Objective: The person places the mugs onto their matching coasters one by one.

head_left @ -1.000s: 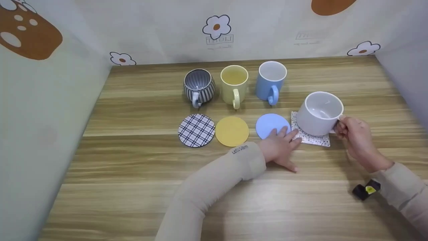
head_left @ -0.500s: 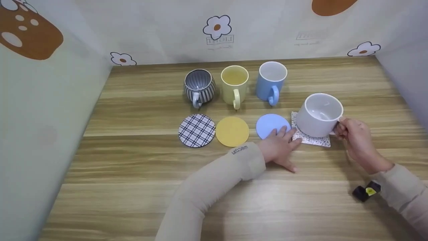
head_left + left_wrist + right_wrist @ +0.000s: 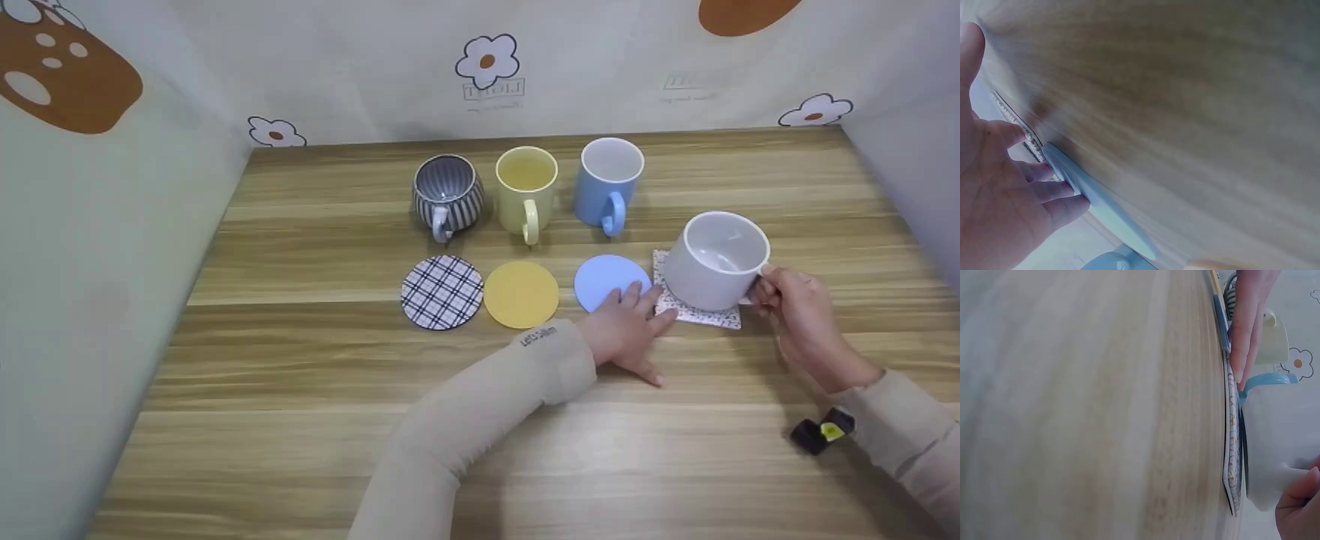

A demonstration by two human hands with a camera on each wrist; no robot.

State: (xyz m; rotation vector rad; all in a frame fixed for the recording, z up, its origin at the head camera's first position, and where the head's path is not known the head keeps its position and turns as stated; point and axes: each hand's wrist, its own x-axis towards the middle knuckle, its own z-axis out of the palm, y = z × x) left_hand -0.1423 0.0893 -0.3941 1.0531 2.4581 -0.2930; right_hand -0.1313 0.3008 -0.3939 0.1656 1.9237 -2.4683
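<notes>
My right hand (image 3: 802, 315) pinches the handle of a wide white mug (image 3: 709, 277) at its right side. The mug stands upright over a square speckled coaster (image 3: 712, 319); in the right wrist view its base is very close to the coaster, and I cannot tell whether they touch. With fingers spread, my left hand (image 3: 628, 330) lies at the seam between this coaster and a round blue coaster (image 3: 606, 276). Its fingertips rest on both, as the left wrist view also shows.
Left of these lie a round yellow coaster (image 3: 521, 295) and a round plaid coaster (image 3: 442, 292). Behind them stand a striped mug (image 3: 459, 210), a yellow mug (image 3: 516, 210) and a blue mug (image 3: 592, 199). A patterned wall (image 3: 360, 75) closes the table's back.
The white mug in my right hand has come down slightly toward the square coaster. My left hand has stayed nearly still.
</notes>
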